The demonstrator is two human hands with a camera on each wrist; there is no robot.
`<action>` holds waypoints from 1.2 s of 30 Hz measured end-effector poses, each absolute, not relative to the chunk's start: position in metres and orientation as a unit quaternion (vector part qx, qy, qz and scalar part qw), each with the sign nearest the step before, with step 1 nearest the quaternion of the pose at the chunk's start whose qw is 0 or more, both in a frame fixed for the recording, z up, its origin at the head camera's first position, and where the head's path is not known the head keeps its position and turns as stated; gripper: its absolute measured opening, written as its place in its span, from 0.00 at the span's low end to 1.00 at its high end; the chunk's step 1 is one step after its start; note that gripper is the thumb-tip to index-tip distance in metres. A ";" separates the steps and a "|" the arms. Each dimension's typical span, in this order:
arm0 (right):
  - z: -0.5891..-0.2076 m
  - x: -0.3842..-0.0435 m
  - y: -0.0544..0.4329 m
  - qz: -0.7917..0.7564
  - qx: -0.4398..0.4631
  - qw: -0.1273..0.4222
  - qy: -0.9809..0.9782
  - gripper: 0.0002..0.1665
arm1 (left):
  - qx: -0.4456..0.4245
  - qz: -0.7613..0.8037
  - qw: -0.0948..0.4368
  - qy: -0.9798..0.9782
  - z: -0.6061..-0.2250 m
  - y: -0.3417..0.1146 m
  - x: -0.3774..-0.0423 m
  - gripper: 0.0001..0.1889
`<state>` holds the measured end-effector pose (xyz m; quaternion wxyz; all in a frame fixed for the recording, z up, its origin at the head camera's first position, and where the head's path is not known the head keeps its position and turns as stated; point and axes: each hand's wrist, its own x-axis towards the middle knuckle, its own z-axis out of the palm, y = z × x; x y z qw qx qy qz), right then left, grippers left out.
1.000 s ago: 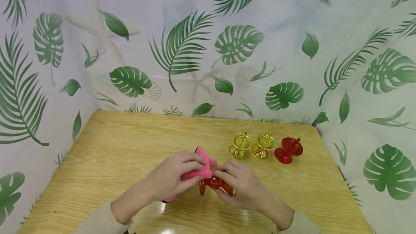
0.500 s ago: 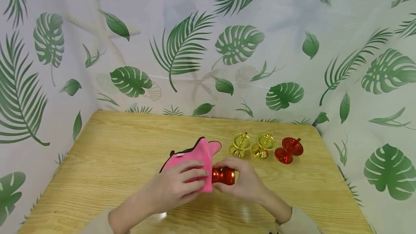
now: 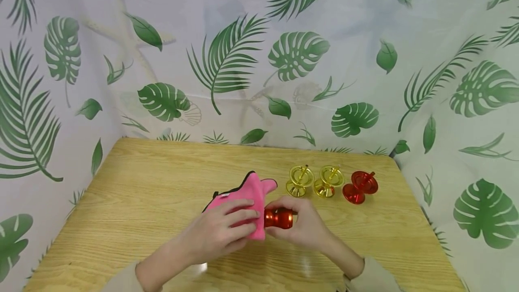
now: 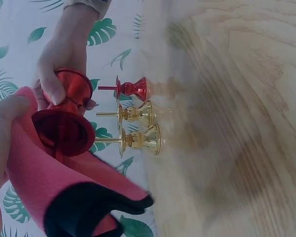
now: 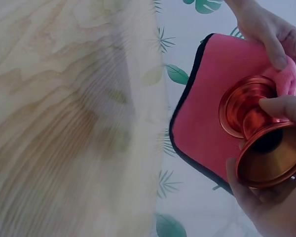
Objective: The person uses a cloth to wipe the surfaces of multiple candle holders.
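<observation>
A red metal candle holder [image 3: 279, 218] lies sideways in the air above the table, its hollow base toward the right. My right hand [image 3: 302, 224] grips it by the base and waist, thumb and fingers round it, as the right wrist view shows. A pink cloth [image 3: 256, 193] with a black edge covers the holder's dish end. From the left, my left hand [image 3: 227, 229] holds this cloth against the dish; in the left wrist view the dish [image 4: 64, 132] and part of its spike show inside the cloth's fold.
Toward the back right of the wooden table [image 3: 154, 184] stand two gold candle holders, one left [image 3: 299, 181] and one middle [image 3: 329, 181], beside a red candle holder [image 3: 360, 187]. A leaf-patterned sheet [image 3: 243, 57] hangs behind and at both sides.
The pink cloth has been spread from a bunched fold over the dish end of the red candle holder. The holder has turned and moved slightly right; over the last half second little differs.
</observation>
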<state>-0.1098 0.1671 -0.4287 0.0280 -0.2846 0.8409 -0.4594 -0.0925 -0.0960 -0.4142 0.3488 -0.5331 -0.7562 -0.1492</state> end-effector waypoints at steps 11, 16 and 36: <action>-0.435 -0.106 0.169 -0.382 -0.425 -0.128 0.811 0.24 | -0.483 -0.259 0.230 -0.804 -0.405 -0.093 -0.097 0.15; -0.434 -0.108 0.169 -0.325 -0.496 -0.214 0.777 0.20 | -0.452 -0.310 0.171 -0.819 -0.402 -0.092 -0.104 0.10; -0.436 -0.109 0.169 -0.385 -0.401 -0.145 0.819 0.26 | -0.536 -0.193 0.294 -0.767 -0.405 -0.095 -0.098 0.15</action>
